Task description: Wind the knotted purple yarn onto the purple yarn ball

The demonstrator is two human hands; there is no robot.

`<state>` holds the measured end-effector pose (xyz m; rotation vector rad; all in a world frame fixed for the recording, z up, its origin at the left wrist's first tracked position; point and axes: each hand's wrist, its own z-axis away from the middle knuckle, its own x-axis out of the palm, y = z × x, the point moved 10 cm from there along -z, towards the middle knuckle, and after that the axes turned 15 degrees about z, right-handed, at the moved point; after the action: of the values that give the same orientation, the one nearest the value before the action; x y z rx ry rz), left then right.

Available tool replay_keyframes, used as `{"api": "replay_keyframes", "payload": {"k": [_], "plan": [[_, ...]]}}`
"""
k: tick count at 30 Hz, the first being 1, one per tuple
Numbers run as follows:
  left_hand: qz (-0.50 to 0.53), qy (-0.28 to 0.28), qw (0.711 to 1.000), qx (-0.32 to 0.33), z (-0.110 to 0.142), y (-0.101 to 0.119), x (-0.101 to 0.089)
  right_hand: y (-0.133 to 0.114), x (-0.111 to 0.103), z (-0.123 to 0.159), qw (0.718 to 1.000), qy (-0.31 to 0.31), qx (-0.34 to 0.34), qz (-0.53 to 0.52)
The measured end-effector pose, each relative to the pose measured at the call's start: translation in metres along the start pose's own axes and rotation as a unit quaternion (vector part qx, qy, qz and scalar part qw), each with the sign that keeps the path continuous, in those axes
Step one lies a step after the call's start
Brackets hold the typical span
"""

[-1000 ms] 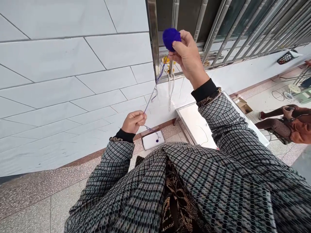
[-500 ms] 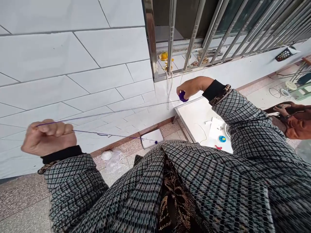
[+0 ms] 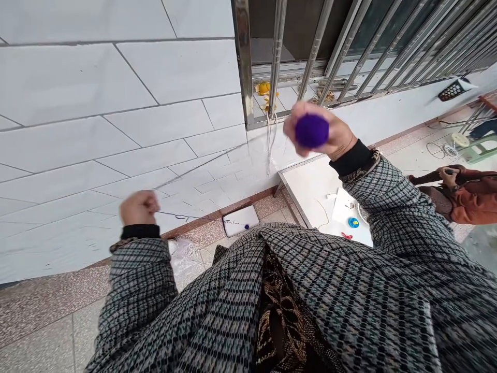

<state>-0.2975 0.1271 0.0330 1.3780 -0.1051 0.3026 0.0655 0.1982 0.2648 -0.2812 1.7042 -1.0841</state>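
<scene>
My right hand, slightly blurred, is wrapped around a ball of purple yarn in front of the window bars. Out to the left, my left hand is closed in a pinch on the purple yarn strand, which runs up toward my right hand. From the left hand another length of strand slants down to a white tray-like box on the floor. Inside that box lies a small dark purple bundle.
A white table stands below my right arm, bearing a blue spool and a red knotted cord. White cord hangs from the metal bars. A seated person is at the right. Clear plastic lies on the floor.
My left hand has moved right, toward my body. My right hand has risen and turned, so the yarn ball now faces the camera. The strand between the hands has shortened.
</scene>
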Motion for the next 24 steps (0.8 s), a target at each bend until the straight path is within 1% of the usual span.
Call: {"api": "replay_keyframes", "payload": {"k": [1, 2, 3, 4, 5, 7, 8, 9, 10, 11, 12, 13, 14, 15, 16, 17, 18, 19, 20, 22, 24], "plan": [[-0.023, 0.011, 1.000, -0.014, -0.003, -0.016, 0.009, -0.007, -0.021, -0.003, 0.994, 0.100, -0.008, -0.051], [-0.039, 0.014, 0.999, -0.028, -0.005, -0.031, 0.022, -0.013, -0.040, -0.005, 0.977, 0.191, -0.012, -0.092], [-0.058, 0.004, 0.997, -0.046, -0.007, -0.047, 0.039, -0.017, -0.053, -0.006, 0.959, 0.258, -0.011, -0.119], [-0.085, -0.023, 0.994, -0.071, -0.008, -0.064, 0.059, -0.021, -0.061, -0.010, 0.946, 0.294, -0.007, -0.135], [-0.124, -0.055, 0.986, -0.098, -0.009, -0.080, 0.079, -0.025, -0.063, -0.017, 0.938, 0.310, -0.003, -0.155], [-0.190, -0.112, 0.966, -0.137, -0.011, -0.104, 0.113, -0.032, -0.057, -0.035, 0.932, 0.299, 0.000, -0.205], [-0.212, -0.131, 0.957, -0.150, -0.014, -0.111, 0.124, -0.036, -0.051, -0.043, 0.931, 0.288, 0.001, -0.226], [-0.223, -0.139, 0.952, -0.156, -0.018, -0.113, 0.133, -0.038, -0.043, -0.051, 0.931, 0.274, 0.003, -0.240], [-0.224, -0.136, 0.953, -0.153, -0.024, -0.109, 0.139, -0.040, -0.033, -0.059, 0.935, 0.255, 0.009, -0.246], [-0.213, -0.127, 0.959, -0.136, -0.031, -0.099, 0.143, -0.041, -0.021, -0.065, 0.941, 0.231, 0.021, -0.245], [-0.185, -0.112, 0.971, -0.102, -0.038, -0.082, 0.148, -0.041, -0.008, -0.071, 0.948, 0.205, 0.034, -0.242], [-0.134, -0.096, 0.985, -0.052, -0.044, -0.058, 0.153, -0.040, 0.005, -0.075, 0.953, 0.180, 0.049, -0.240], [-0.065, -0.083, 0.994, 0.010, -0.047, -0.030, 0.159, -0.039, 0.017, -0.079, 0.956, 0.155, 0.063, -0.241], [0.022, -0.075, 0.994, 0.077, -0.046, 0.002, 0.166, -0.037, 0.027, -0.081, 0.957, 0.140, 0.076, -0.243], [0.100, -0.087, 0.982, 0.132, -0.042, 0.030, 0.175, -0.034, 0.034, -0.083, 0.957, 0.130, 0.088, -0.245], [0.159, -0.105, 0.967, 0.167, -0.037, 0.054, 0.186, -0.031, 0.039, -0.085, 0.957, 0.124, 0.099, -0.244], [0.198, -0.119, 0.955, 0.189, -0.030, 0.073, 0.197, -0.027, 0.042, -0.087, 0.957, 0.121, 0.110, -0.239], [0.210, -0.125, 0.949, 0.200, -0.024, 0.085, 0.206, -0.023, 0.043, -0.089, 0.958, 0.121, 0.119, -0.230], [0.208, -0.122, 0.949, 0.204, -0.018, 0.093, 0.214, -0.019, 0.041, -0.092, 0.960, 0.128, 0.126, -0.216], [0.167, -0.098, 0.960, 0.204, -0.008, 0.097, 0.221, -0.009, 0.025, -0.094, 0.960, 0.175, 0.134, -0.171], [0.095, -0.086, 0.971, 0.201, 0.001, 0.095, 0.224, -0.003, 0.002, -0.093, 0.959, 0.242, 0.125, -0.082]]}}
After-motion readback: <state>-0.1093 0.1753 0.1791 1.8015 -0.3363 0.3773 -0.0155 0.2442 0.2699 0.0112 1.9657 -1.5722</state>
